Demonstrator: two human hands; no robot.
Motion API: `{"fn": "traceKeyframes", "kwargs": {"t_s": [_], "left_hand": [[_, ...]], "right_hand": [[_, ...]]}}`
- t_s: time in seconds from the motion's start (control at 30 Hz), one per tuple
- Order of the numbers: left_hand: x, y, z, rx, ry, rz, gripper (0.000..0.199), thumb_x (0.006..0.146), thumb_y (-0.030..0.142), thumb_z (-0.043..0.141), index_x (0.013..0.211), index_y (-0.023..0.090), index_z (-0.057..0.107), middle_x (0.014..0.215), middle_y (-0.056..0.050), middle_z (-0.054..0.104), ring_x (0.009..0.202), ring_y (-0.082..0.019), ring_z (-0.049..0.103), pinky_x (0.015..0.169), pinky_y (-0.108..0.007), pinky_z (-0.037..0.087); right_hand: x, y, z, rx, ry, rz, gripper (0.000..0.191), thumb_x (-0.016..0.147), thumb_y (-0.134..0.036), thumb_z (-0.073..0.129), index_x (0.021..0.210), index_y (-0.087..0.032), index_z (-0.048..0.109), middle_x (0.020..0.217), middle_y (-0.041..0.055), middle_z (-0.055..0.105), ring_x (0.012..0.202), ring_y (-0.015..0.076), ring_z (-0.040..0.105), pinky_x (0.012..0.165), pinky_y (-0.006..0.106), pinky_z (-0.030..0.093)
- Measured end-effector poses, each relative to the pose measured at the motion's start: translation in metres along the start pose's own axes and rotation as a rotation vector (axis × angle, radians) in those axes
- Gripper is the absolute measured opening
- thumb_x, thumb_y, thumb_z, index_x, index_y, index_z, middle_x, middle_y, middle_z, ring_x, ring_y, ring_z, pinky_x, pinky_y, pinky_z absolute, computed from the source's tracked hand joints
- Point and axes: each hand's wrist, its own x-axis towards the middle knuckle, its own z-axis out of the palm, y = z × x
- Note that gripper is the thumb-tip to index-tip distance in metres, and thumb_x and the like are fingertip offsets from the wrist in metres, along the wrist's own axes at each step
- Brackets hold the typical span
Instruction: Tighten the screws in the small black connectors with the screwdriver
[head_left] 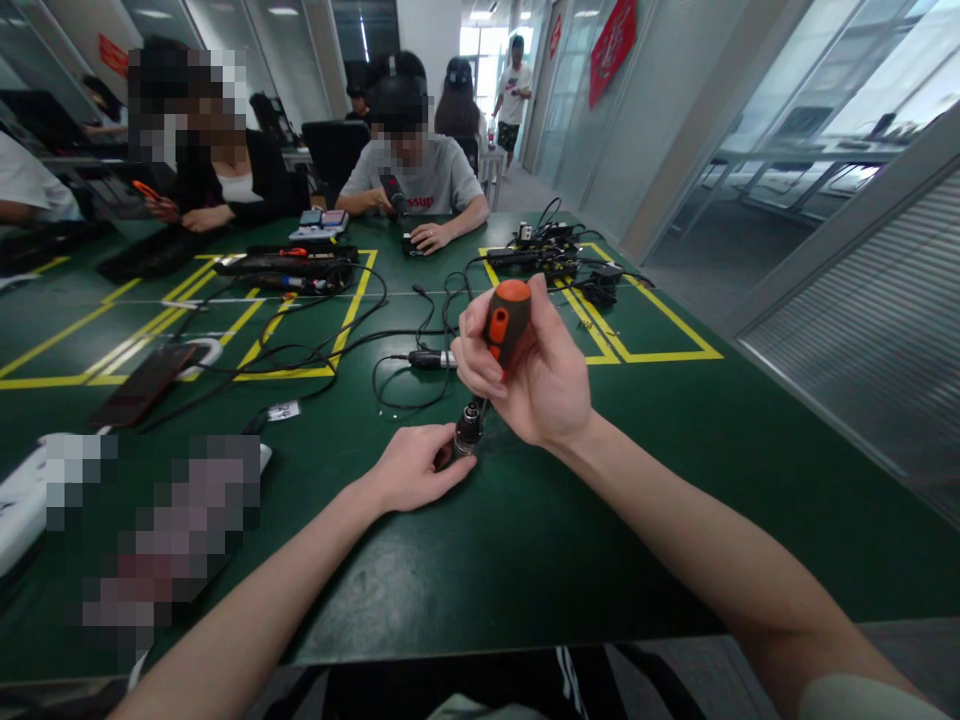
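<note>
My right hand grips an orange and dark grey screwdriver by its handle, butt end up. The shaft points down toward a small black cylindrical part with a metal collar; whether its tip touches that part I cannot tell. Low on the green table, my left hand wraps thumb and fingers around the lower portion of this part, steadying it upright. Just beyond both hands lies a black cylindrical device with a cord, its right end hidden behind my right fingers.
Black cables snake across the green table. A dark phone and a white power strip lie at left. Tool bundles and tangled adapters sit within yellow tape. Across the table, a person handles a black tool.
</note>
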Motion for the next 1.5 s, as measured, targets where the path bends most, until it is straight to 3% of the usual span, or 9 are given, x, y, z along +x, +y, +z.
{"fn": "traceKeyframes", "kwargs": {"t_s": [0.1, 0.23, 0.4, 0.53, 0.67, 0.83, 1.03, 1.27, 1.5], "left_hand": [[-0.0009, -0.0013, 0.0003, -0.005, 0.006, 0.023, 0.034, 0.094, 0.044, 0.055, 0.071, 0.020, 0.048, 0.064, 0.002, 0.055, 0.057, -0.012, 0.047, 0.060, -0.026, 0.030], [-0.0010, -0.0024, 0.0006, -0.006, 0.014, 0.071, 0.033, 0.095, 0.044, 0.054, 0.072, 0.021, 0.048, 0.066, 0.002, 0.054, 0.059, -0.013, 0.047, 0.060, -0.027, 0.031], [0.0008, -0.0031, 0.0013, 0.007, 0.038, 0.139, 0.034, 0.095, 0.044, 0.055, 0.072, 0.021, 0.045, 0.067, 0.000, 0.053, 0.067, -0.016, 0.048, 0.067, -0.029, 0.035], [0.0005, -0.0048, 0.0023, 0.013, 0.049, 0.163, 0.033, 0.095, 0.043, 0.055, 0.072, 0.021, 0.045, 0.068, 0.000, 0.054, 0.068, -0.017, 0.048, 0.068, -0.029, 0.036], [-0.0004, -0.0064, 0.0025, 0.013, 0.050, 0.174, 0.033, 0.096, 0.042, 0.055, 0.073, 0.021, 0.046, 0.068, 0.000, 0.054, 0.068, -0.016, 0.049, 0.066, -0.029, 0.036], [-0.0004, -0.0069, 0.0020, 0.012, 0.048, 0.176, 0.032, 0.097, 0.042, 0.056, 0.074, 0.020, 0.048, 0.069, 0.000, 0.055, 0.068, -0.016, 0.050, 0.067, -0.028, 0.037], [-0.0009, -0.0077, 0.0018, 0.009, 0.044, 0.176, 0.031, 0.097, 0.041, 0.056, 0.075, 0.020, 0.049, 0.071, -0.001, 0.057, 0.069, -0.016, 0.051, 0.067, -0.028, 0.037], [-0.0003, -0.0062, 0.0009, 0.002, 0.039, 0.177, 0.032, 0.097, 0.042, 0.055, 0.075, 0.020, 0.049, 0.071, -0.001, 0.057, 0.069, -0.016, 0.051, 0.067, -0.028, 0.038], [-0.0005, -0.0060, 0.0010, -0.005, 0.037, 0.176, 0.033, 0.097, 0.042, 0.057, 0.074, 0.020, 0.048, 0.069, 0.000, 0.056, 0.066, -0.015, 0.050, 0.066, -0.028, 0.037]], "right_hand": [[-0.0002, -0.0012, 0.0000, 0.002, -0.044, 0.013, 0.052, 0.105, -0.063, 0.048, 0.077, -0.021, 0.059, 0.050, -0.0091, 0.029, 0.040, 0.0086, 0.023, 0.038, 0.020, 0.021], [-0.0028, -0.0041, 0.0027, 0.007, 0.005, 0.068, 0.045, 0.106, -0.062, 0.047, 0.083, -0.024, 0.054, 0.050, -0.0113, 0.024, 0.040, 0.0088, 0.018, 0.039, 0.020, 0.020], [-0.0048, -0.0019, 0.0031, 0.032, -0.001, 0.018, 0.039, 0.103, -0.061, 0.055, 0.086, -0.026, 0.051, 0.051, -0.0117, 0.030, 0.040, 0.0090, 0.020, 0.040, 0.020, 0.019], [-0.0031, -0.0010, -0.0006, 0.020, -0.037, 0.030, 0.045, 0.102, -0.065, 0.054, 0.082, -0.025, 0.052, 0.051, -0.0102, 0.035, 0.040, 0.0088, 0.023, 0.038, 0.021, 0.019], [-0.0026, -0.0016, -0.0019, 0.039, -0.060, 0.040, 0.050, 0.103, -0.068, 0.049, 0.081, -0.024, 0.053, 0.050, -0.0103, 0.033, 0.039, 0.0089, 0.022, 0.037, 0.021, 0.022], [-0.0037, 0.0002, -0.0013, 0.065, -0.088, -0.035, 0.039, 0.103, -0.062, 0.054, 0.089, -0.025, 0.054, 0.053, -0.0114, 0.036, 0.039, 0.0077, 0.022, 0.038, 0.019, 0.023], [-0.0017, -0.0010, -0.0039, 0.057, -0.132, -0.029, 0.046, 0.105, -0.061, 0.051, 0.080, -0.022, 0.054, 0.054, -0.0093, 0.035, 0.040, 0.0069, 0.023, 0.038, 0.020, 0.020], [-0.0043, -0.0002, -0.0012, 0.016, -0.067, -0.027, 0.038, 0.102, -0.062, 0.054, 0.090, -0.026, 0.053, 0.053, -0.0109, 0.035, 0.040, 0.0093, 0.025, 0.038, 0.020, 0.023], [-0.0037, -0.0001, -0.0035, 0.030, -0.126, -0.040, 0.046, 0.101, -0.067, 0.053, 0.084, -0.023, 0.054, 0.053, -0.0096, 0.037, 0.040, 0.0083, 0.024, 0.038, 0.021, 0.021]]}}
